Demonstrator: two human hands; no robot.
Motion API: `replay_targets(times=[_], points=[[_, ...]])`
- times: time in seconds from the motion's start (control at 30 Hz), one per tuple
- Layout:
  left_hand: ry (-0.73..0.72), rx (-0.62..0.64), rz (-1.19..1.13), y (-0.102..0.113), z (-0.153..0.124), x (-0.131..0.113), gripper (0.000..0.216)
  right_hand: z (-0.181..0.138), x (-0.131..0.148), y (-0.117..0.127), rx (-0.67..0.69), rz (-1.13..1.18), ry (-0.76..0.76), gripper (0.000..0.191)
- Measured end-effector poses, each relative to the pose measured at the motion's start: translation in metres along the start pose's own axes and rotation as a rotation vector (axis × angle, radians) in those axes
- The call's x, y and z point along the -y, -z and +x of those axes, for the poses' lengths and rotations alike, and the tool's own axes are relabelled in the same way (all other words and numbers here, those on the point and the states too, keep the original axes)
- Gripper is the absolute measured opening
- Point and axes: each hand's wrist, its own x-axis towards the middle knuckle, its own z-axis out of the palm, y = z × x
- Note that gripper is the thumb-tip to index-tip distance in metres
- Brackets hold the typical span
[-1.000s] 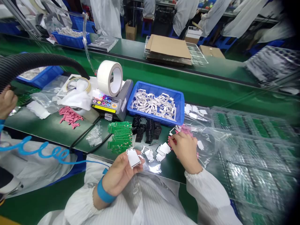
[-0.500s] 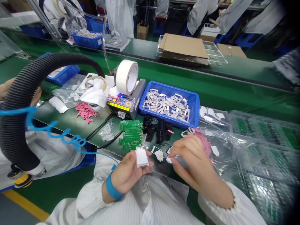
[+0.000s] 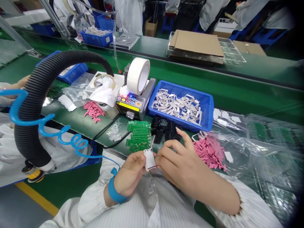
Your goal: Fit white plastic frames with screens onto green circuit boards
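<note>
My left hand [image 3: 129, 173] pinches a small white plastic frame [image 3: 149, 159] with a flat white face, held up in front of my coat. A blue wrist strap [image 3: 115, 190] circles that wrist. At the frame's right edge is my right hand [image 3: 181, 163], thumb and fingers pinched together there, with one finger stretched away. A thin pink strip [image 3: 155, 166] shows at its fingertips, against the frame's lower right side; most of it is hidden. Beyond my hands lie stacked green circuit boards [image 3: 140, 134] and black parts [image 3: 163, 129]. Many pink strips [image 3: 209, 150] are heaped beyond my right forearm.
A blue bin [image 3: 210, 110] of white frames stands behind the black parts. Left of it, a tape dispenser [image 3: 133, 104] carries a white tape roll [image 3: 136, 76]. A black hose [image 3: 30, 95] and blue coiled cord [image 3: 64, 133] arch at left, near a co-worker's hand [image 3: 23, 81].
My right hand has moved left from the loose white pieces on the bench to the frame in my left hand, bringing the pink strip. The view has shifted slightly.
</note>
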Motion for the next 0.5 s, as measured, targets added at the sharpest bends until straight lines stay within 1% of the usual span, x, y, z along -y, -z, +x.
replay_targets(times=[0.07,0.17,0.3,0.4,0.47,0.5], points=[[0.003,0.006,-0.006,0.0,0.002,-0.001,0.036,0.001,0.001,-0.001,0.007,0.003,0.026,0.022],[0.022,-0.007,-0.053,0.0,0.003,-0.001,0.036,0.005,0.006,-0.003,-0.04,0.051,0.013,0.023],[0.038,-0.048,-0.206,0.002,0.003,0.0,0.031,0.009,0.018,-0.017,-0.197,0.214,-0.098,0.015],[0.05,-0.074,-0.293,0.005,0.003,-0.001,0.036,0.008,0.025,-0.032,-0.364,0.302,-0.221,0.014],[0.055,-0.11,-0.326,0.008,0.003,-0.002,0.039,0.004,0.025,-0.041,-0.417,0.296,-0.266,0.013],[0.058,-0.125,-0.347,0.009,0.004,-0.003,0.038,0.001,0.025,-0.044,-0.412,0.289,-0.265,0.013]])
